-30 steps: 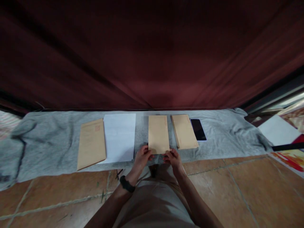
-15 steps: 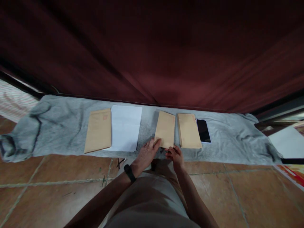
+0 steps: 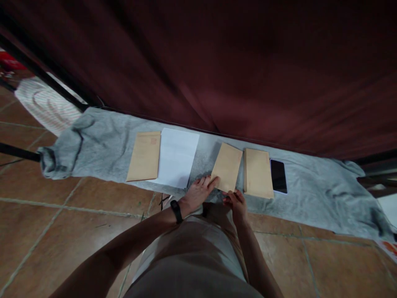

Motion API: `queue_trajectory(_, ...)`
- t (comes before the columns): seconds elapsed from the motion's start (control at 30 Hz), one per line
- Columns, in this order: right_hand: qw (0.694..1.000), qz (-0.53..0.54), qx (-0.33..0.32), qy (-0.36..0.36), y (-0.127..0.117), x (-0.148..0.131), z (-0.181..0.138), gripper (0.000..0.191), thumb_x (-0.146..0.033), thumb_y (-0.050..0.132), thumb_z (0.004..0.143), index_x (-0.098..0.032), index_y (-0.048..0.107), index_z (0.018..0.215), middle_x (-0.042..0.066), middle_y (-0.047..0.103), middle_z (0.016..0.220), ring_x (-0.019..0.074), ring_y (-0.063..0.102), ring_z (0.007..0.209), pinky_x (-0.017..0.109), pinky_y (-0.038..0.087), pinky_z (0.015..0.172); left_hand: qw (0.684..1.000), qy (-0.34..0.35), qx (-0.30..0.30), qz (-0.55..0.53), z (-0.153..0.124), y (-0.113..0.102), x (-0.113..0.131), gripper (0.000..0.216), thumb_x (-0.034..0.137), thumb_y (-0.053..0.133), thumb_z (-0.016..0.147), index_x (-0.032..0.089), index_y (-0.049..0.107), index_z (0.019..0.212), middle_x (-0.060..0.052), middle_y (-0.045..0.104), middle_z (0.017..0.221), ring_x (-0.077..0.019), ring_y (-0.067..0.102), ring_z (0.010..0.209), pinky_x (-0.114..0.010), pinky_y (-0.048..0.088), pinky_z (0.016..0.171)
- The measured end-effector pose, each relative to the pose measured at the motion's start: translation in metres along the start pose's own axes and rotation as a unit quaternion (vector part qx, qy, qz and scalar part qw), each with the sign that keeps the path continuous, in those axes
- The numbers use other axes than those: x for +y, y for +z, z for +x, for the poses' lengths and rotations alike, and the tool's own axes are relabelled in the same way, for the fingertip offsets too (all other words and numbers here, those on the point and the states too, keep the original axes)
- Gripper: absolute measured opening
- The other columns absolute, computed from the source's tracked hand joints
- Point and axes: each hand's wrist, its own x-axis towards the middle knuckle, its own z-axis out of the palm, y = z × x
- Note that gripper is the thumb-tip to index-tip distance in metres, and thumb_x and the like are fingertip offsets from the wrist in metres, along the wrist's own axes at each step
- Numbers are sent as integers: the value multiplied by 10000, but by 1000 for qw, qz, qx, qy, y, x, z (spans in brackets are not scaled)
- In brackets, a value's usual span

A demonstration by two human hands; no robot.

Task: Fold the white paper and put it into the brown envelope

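Over grey cloth (image 3: 310, 196): brown envelope (image 3: 227, 167), newly slanted toward one o'clock, apparently for edge handling; touched at seven by half-open left hand (image 3: 198, 195), pinched at five by curled right hand (image 3: 237, 203).

Right of the right hand (image 3: 237, 203), a stack of envelopes (image 3: 259, 173) and a phone (image 3: 279, 176) block sideways travel; past them, cloth (image 3: 322, 194) leaves room.
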Motion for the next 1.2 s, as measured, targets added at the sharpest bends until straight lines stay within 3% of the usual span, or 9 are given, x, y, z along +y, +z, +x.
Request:
queue_trajectory(0.17,1000,10,0,9,3,-4,0,506,-539,871,582,-212,596,852,26,770,783,126,646,508,235,560,470,994,-11,22,-105,-4,5,-3,716,-6,402,884,251,349,1549,-125,585,1352,-227,586,1251,-396,458,1083)
queue_trajectory(0.27,1000,10,-11,13,6,-8,0,529,-579,858,562,-211,585,825,25,758,739,127,637,500,234,554,464,956,-61,55,-281,-5,12,-5,731,4,385,872,289,369,1545,-94,587,1381,-197,596,1245,-378,462,1092)
queue_trajectory(0.33,1000,1,-18,0,8,-10,0,532,-603,838,575,-206,596,833,25,748,713,132,633,493,239,546,460,885,-132,74,-441,-4,17,-4,648,123,426,912,254,380,1544,-106,624,1352,-208,648,1155,-379,513,1025)
queue_trajectory(0.47,999,-18,-28,-36,7,-10,1,488,-622,781,653,-214,591,839,12,728,688,150,646,520,249,538,483,696,-273,40,-663,2,16,-1,723,434,626,853,183,426,1501,-90,731,1080,-197,707,805,-351,578,777)
queue_trajectory(0.53,998,-24,-36,-47,4,-11,1,476,-627,763,678,-217,586,841,9,724,693,153,651,548,248,534,503,655,-298,35,-694,6,10,2,701,482,700,776,183,540,1389,-70,739,1038,-177,694,754,-311,558,720)
queue_trajectory(0.7,995,-47,-30,-89,-13,-22,2,439,-619,714,751,-211,630,887,8,713,726,146,633,581,252,522,538,676,-288,4,-678,23,-3,12,485,442,774,654,156,702,1038,-46,745,915,-146,652,668,-249,486,611)
queue_trajectory(1.0,979,-34,96,-177,-55,-54,18,385,-527,718,765,-204,659,966,-13,675,671,137,593,537,248,504,515,709,-219,-11,-670,75,7,53,395,380,738,657,164,690,985,11,689,707,-122,573,568,-237,436,545)
queue_trajectory(1.2,964,-19,147,-219,-89,-65,30,406,-520,706,779,-187,623,997,-41,637,630,109,546,501,225,463,497,712,-186,-27,-677,109,12,87,410,318,752,670,176,619,1031,36,655,664,-115,569,530,-228,430,525)
